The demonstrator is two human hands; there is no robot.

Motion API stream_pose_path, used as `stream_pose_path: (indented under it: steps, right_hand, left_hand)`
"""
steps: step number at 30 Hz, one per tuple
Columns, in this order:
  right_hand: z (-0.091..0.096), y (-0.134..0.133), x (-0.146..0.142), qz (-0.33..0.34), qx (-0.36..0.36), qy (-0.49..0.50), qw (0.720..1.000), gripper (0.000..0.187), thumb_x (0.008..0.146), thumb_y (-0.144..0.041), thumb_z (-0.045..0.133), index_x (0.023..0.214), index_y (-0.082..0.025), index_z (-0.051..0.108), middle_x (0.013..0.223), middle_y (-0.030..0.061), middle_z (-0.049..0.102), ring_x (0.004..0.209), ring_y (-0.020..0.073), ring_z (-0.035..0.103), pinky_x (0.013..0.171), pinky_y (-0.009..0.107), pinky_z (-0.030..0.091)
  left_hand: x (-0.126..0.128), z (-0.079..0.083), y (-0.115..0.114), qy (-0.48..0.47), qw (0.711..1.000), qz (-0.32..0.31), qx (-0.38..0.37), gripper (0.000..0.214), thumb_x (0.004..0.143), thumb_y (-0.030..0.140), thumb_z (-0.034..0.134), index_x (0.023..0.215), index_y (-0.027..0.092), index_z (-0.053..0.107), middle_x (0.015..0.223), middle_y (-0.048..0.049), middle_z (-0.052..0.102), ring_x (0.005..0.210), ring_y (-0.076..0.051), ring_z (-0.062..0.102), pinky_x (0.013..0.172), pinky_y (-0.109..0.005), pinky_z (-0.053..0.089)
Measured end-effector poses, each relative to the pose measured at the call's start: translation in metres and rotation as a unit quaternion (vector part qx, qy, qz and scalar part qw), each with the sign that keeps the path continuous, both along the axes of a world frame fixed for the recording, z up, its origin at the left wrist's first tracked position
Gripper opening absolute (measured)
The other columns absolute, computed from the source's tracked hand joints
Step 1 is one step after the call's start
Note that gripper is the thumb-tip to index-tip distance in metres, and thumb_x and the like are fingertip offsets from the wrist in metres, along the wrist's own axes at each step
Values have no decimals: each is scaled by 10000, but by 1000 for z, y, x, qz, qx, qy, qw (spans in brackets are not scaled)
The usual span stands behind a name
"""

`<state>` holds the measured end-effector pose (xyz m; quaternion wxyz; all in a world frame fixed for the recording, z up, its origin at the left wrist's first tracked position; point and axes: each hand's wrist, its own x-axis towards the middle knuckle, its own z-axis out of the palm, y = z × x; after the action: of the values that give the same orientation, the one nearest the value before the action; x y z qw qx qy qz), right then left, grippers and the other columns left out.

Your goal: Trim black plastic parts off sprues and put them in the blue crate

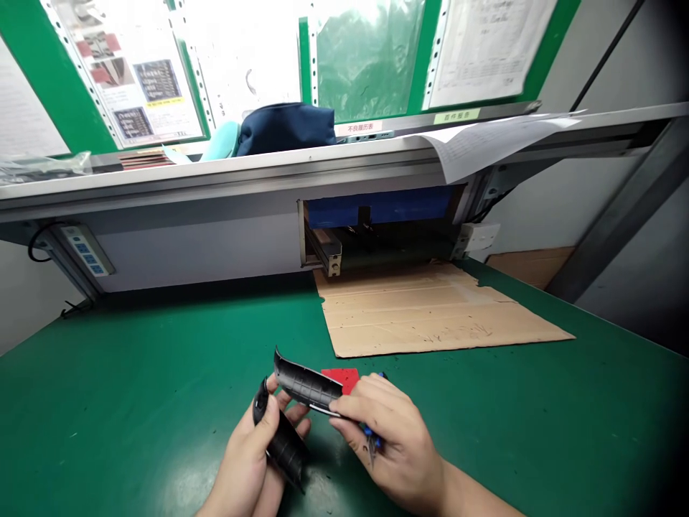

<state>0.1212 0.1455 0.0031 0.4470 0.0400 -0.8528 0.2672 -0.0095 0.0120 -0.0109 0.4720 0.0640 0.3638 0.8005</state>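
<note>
My left hand (pixel 247 467) is shut around a curved black ribbed plastic piece (pixel 284 445), which stands on edge in my fingers. My right hand (pixel 390 445) holds a second curved black ribbed piece (pixel 306 384) by one end, its far end close to my left fingers. Small blue-handled pliers or cutters (pixel 372 436) are tucked in my right palm, partly hidden by the fingers. A red flat piece (pixel 344 378) lies on the green mat behind my right fingers, and the black piece hides part of it.
The green bench mat (pixel 134 373) runs under my hands. A cardboard sheet (pixel 430 316) lies to the right. Behind stands a metal shelf (pixel 226 176) holding a navy bag (pixel 285 129), papers and a power strip below its edge.
</note>
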Motion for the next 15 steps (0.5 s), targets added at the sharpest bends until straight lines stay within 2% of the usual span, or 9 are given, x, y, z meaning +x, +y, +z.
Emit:
stream_pose_path:
  steps: [2,4,6,8,11,13,14,15]
  right_hand:
    - [-2,-9,-3,4,-60,6,998,87,951,-165,546,1000,-193,612,742,18,548,651,158,464,648,284,326]
    - [-8,-19,-8,27,-88,-36,995,83,956,-235,548,965,-197,622,757,21,556,660,163,480,641,279,334]
    - [-16,-27,-13,41,-77,-91,992,140,943,-329,575,940,-200,628,747,16,554,650,167,483,623,277,322]
    - [-23,-31,-17,25,-51,-125,991,199,904,-395,627,945,-200,627,729,11,550,637,171,474,606,276,300]
    - [-27,-27,-18,-10,-13,-137,990,156,893,-341,614,951,-197,626,740,21,550,648,179,461,603,280,276]
    - [-25,-22,-16,-23,1,-128,991,106,904,-263,555,937,-192,627,742,27,542,654,180,455,611,284,276]
    - [-23,-19,-15,-29,6,-120,992,107,906,-230,530,929,-189,626,738,28,538,655,179,451,615,286,278]
    - [-21,-15,-13,-34,12,-113,993,113,907,-209,515,923,-186,625,734,29,534,654,179,446,618,287,281]
  left_hand:
    - [-4,2,3,-69,997,38,-3,340,945,407,474,1227,233,550,1262,-112,589,1182,-260,552,952,-365,501]
    - [-6,6,4,-116,991,68,-6,402,964,475,357,1150,208,595,1268,-126,583,1193,-251,545,972,-368,494]
    - [-6,9,4,-135,987,82,-7,407,960,482,358,1055,189,624,1258,-143,587,1186,-259,551,974,-387,495]
    - [-4,9,4,-145,986,80,-3,328,957,428,412,970,182,629,1236,-146,600,1179,-262,557,971,-401,497]
    - [-1,2,4,-157,986,54,7,269,955,392,427,920,189,601,1193,-138,618,1178,-256,559,985,-403,483]
    - [-5,-3,4,-103,994,32,7,281,956,432,396,983,207,563,1215,-140,604,1194,-258,546,1008,-420,460]
    - [-10,-4,4,-11,999,30,-11,306,961,453,358,1049,217,531,1238,-144,589,1197,-259,544,1007,-432,458]
    - [-16,-3,3,122,991,37,-43,333,965,464,322,1123,224,491,1263,-149,572,1200,-262,540,1002,-447,457]
